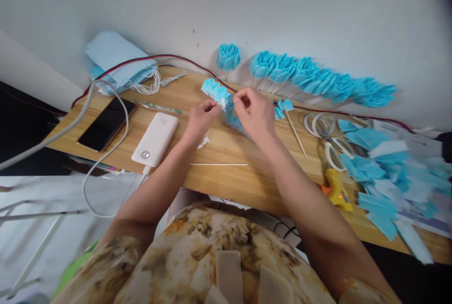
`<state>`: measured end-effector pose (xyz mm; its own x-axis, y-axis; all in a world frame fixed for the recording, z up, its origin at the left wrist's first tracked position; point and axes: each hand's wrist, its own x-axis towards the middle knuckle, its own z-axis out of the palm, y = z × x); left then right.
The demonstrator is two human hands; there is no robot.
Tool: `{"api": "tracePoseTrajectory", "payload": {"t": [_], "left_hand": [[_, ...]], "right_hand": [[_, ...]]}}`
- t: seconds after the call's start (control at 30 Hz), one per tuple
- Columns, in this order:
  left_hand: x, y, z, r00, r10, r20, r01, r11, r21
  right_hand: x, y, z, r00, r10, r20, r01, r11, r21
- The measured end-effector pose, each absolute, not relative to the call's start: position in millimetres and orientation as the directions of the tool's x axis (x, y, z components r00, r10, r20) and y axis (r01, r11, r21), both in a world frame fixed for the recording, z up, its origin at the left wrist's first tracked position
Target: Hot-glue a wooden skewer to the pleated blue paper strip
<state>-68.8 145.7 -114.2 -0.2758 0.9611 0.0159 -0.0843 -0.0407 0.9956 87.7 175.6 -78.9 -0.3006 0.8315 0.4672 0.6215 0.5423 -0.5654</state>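
A pleated strip of bright blue mask-like fabric shows above and between my hands, over the middle of the table. My left hand is closed in a pinch at the strip's lower edge, with a small white bit at the fingertips. Just right of it, my right hand has thumb and forefinger pressed together beside the fabric; what they pinch is too small to make out. More crumpled blue fabric lies below, partly behind the right hand. A thin white stick rests nearer the table's front edge.
Blue fabric flowers on sticks lean along the wall. Rightward are a wooden stick, scissors, a yellow glue gun and cut blue pieces. Leftward are face masks, a phone and a cabled power bank.
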Motion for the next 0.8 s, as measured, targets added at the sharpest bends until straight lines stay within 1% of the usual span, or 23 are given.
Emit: {"api": "tracePoseTrajectory", "payload": {"t": [0.07, 0.13, 0.23, 0.33, 0.4, 0.5, 0.63, 0.8], "left_hand": [[-68, 145, -113, -0.264, 0.964, 0.015, -0.088, -0.04, 0.995], [-68, 145, -112, -0.247, 0.969, 0.017, -0.089, -0.04, 0.995], [-66, 144, -111, -0.22, 0.975, 0.019, -0.085, -0.038, 0.996], [-65, 142, -109, -0.192, 0.981, 0.014, -0.083, -0.031, 0.996], [-65, 141, -109, -0.169, 0.986, 0.005, -0.08, -0.019, 0.997], [-67, 141, -108, -0.147, 0.989, -0.007, -0.072, -0.003, 0.997], [-72, 143, -109, -0.147, 0.989, -0.021, -0.087, 0.008, 0.996], [-73, 142, -109, -0.159, 0.987, -0.003, -0.111, -0.015, 0.994]], "right_hand": [[92, 183, -78, -0.269, 0.846, 0.461, 0.547, 0.528, -0.649], [96, 192, -79, -0.292, 0.855, 0.428, 0.449, 0.518, -0.729], [99, 204, -82, -0.392, 0.867, 0.308, 0.291, 0.434, -0.852], [98, 212, -87, -0.463, 0.868, 0.181, 0.199, 0.301, -0.933], [96, 214, -90, -0.467, 0.873, 0.143, 0.182, 0.253, -0.95], [94, 217, -94, -0.461, 0.876, 0.143, 0.161, 0.241, -0.957], [94, 218, -99, -0.462, 0.87, 0.173, 0.154, 0.271, -0.95], [92, 215, -99, -0.472, 0.856, 0.21, 0.207, 0.34, -0.917]]}}
